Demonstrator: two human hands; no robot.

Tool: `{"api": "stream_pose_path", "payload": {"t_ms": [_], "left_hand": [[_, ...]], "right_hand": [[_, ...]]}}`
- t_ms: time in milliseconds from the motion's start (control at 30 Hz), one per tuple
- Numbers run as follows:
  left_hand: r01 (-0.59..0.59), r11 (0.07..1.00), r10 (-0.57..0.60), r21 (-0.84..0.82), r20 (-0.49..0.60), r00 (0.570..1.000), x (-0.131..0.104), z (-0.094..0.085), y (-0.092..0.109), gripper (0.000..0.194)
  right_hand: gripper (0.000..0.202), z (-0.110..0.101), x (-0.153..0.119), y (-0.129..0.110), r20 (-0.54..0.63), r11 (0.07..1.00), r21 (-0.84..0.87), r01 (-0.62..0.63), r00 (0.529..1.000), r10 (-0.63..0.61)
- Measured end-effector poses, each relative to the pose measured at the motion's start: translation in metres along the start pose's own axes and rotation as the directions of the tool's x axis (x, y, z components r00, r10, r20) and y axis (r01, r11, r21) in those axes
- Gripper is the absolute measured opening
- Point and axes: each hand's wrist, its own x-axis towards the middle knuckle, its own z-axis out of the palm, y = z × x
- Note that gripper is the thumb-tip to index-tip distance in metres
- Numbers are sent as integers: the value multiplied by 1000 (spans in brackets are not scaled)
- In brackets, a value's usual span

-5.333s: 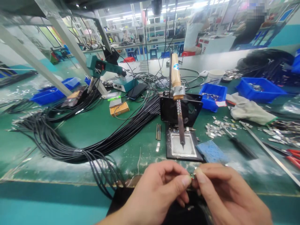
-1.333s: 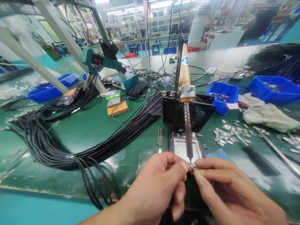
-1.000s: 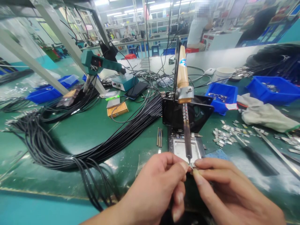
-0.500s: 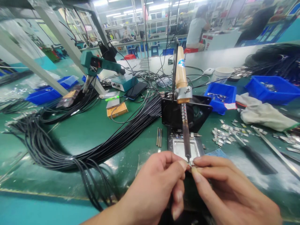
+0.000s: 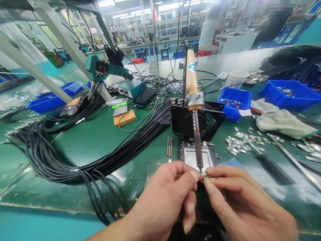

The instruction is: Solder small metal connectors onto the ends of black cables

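Both hands [image 5: 168, 192] at the soldering iron's tip [image 5: 200, 167]

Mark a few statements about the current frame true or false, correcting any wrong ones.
1. The left hand and right hand pinch at a small part near the tip of the soldering iron. True.
2. Both hands are gloved. False: both are bare; a pale glove lies on the bench.
3. The right hand partly hides the blue sponge. True.
4. The soldering iron lies flat. False: a metal clamp holds it tip-down.
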Motion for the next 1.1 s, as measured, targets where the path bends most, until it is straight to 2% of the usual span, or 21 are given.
{"api": "stream_pose_path", "payload": {"t_ms": [567, 767, 1100], "left_hand": [[-7, 1000, 6, 7, 10, 1000, 0, -1, 3, 21], [-1, 1000, 1, 4, 6, 1000, 0, -1, 2, 22], [-4, 1000, 4, 0, 10, 1000, 0, -2, 1, 22]], "right_hand": [[11, 1, -1, 0, -9, 999, 21, -25, 1000, 25], [12, 0, 0, -3, -51, 999, 41, -3, 999, 5], [11, 1, 1, -2, -31, 1000, 22, -5, 1000, 5]]}}
